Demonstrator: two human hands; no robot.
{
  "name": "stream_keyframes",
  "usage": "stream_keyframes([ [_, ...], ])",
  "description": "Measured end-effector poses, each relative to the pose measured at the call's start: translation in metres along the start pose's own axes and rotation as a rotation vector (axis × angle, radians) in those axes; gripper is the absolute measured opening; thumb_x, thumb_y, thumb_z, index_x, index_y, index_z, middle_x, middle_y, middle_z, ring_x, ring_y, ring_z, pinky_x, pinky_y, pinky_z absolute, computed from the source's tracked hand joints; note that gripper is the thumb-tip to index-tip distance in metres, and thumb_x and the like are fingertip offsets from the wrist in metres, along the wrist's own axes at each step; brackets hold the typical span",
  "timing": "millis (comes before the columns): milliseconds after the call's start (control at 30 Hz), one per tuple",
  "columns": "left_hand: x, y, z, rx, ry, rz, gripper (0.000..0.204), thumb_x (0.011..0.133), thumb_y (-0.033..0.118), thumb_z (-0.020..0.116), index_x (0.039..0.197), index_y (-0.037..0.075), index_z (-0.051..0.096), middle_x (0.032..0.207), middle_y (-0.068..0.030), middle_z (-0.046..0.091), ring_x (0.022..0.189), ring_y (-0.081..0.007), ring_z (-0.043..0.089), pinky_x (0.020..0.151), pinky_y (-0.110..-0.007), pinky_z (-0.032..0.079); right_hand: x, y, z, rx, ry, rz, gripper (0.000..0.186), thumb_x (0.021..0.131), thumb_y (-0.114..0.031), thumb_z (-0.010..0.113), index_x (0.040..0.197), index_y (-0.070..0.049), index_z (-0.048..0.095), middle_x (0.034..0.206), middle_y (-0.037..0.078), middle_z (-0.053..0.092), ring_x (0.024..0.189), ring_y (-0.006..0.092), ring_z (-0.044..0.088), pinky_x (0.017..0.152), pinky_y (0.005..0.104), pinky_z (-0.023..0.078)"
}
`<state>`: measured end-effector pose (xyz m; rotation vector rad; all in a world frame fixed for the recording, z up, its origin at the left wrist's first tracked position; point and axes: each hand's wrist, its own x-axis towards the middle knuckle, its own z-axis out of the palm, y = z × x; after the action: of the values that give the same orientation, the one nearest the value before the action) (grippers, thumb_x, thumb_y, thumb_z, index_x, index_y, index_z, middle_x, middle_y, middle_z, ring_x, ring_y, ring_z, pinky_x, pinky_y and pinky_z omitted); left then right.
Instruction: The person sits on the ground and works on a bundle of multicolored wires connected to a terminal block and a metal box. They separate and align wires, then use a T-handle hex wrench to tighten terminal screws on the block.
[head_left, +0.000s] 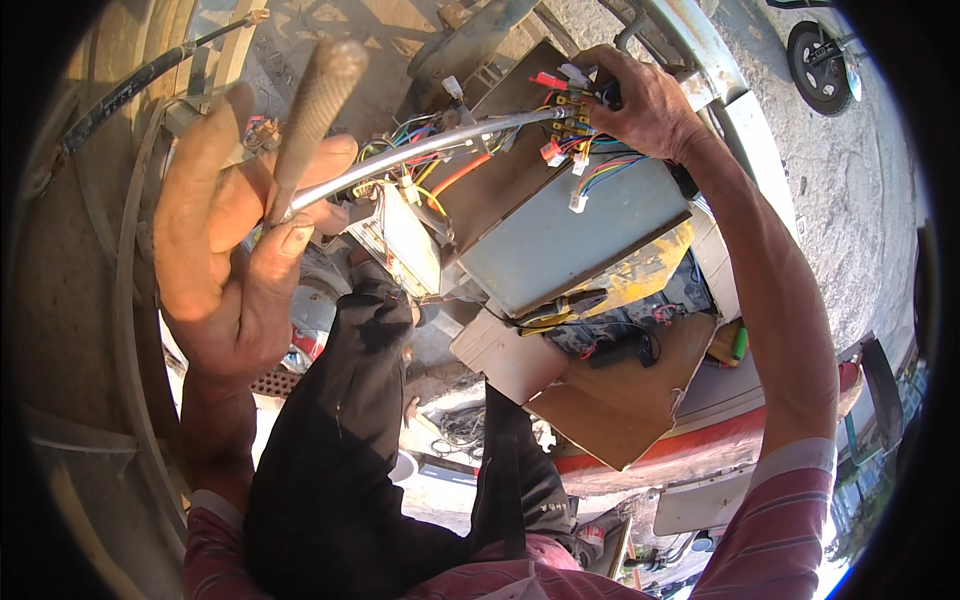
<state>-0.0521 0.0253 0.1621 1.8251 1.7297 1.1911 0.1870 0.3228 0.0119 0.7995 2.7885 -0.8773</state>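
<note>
Watching the head view, my only feed. Left hand (235, 280) pinches a shiny metal rod (420, 146) between thumb and fingers, right by the bend where the knurled handle (320, 105) angles up; its other fingers are loosely spread. Rod runs across to a terminal cluster (574, 126) above the grey-blue panel (575, 235). Tip looks to be at the terminals; can't confirm contact. Right hand (645, 105) has its fingers curled round the cluster's far side; exact grip is partly hidden, so can't tell how firm. White plug (578, 202) hangs on coloured wires over the panel. Finned metal box (400, 240) sits below the rod, more wires at its top.

Risks as I judge them: light pinch plus long rod means the tip could skate off and jab the right fingers. Bare metal could bridge neighbouring terminals; can't tell if anything's live. If the right grip lets the cluster twist, wires may pull loose. Swinging the handle could snag wiring under the rod.
</note>
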Motion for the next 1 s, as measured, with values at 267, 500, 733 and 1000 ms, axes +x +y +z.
stream_keyframes([
  [267,0.0,0.012,-0.004,0.68,0.088,0.258,0.036,0.08,-0.003,0.08,0.115,0.008,0.079,0.12,-0.016,0.067,0.104,-0.0288,0.064,0.094,-0.039,0.051,0.0,0.002,0.004,-0.037,0.034,-0.021,0.059,0.083,-0.033,0.07,0.137,-0.012,0.063,0.12,0.017,0.075,0.111,0.0338,0.072,0.098,0.0444,0.057],
  [500,0.005,0.008,-0.006,0.403,-0.048,0.123,0.032,0.09,-0.004,0.062,0.119,-0.004,0.075,0.101,-0.0163,0.075,0.091,-0.0295,0.066,0.082,-0.039,0.053,-0.001,0.001,0.003,-0.036,0.02,0.001,0.059,0.082,-0.032,0.069,0.137,-0.012,0.063,0.121,0.017,0.075,0.111,0.0331,0.072,0.098,0.0443,0.057],
  [733,0.0,0.008,-0.012,0.172,-0.091,0.061,0.031,0.097,-0.003,0.061,0.126,-0.011,0.068,0.115,-0.0213,0.076,0.089,-0.0282,0.069,0.084,-0.036,0.056,0.0,0.0,0.001,-0.041,0.021,0.003,0.059,0.082,-0.032,0.069,0.137,-0.011,0.063,0.12,0.017,0.075,0.112,0.0339,0.072,0.098,0.0447,0.057],
  [1000,0.006,0.009,0.002,0.127,0.043,-0.004,0.036,0.099,-0.003,0.063,0.135,-0.007,0.063,0.111,-0.0233,0.075,0.092,-0.0314,0.072,0.087,-0.04,0.058,0.0,0.0,0.003,-0.006,0.028,-0.01,0.06,0.081,-0.032,0.069,0.136,-0.009,0.063,0.12,0.017,0.075,0.111,0.0344,0.072,0.098,0.0452,0.057],
])
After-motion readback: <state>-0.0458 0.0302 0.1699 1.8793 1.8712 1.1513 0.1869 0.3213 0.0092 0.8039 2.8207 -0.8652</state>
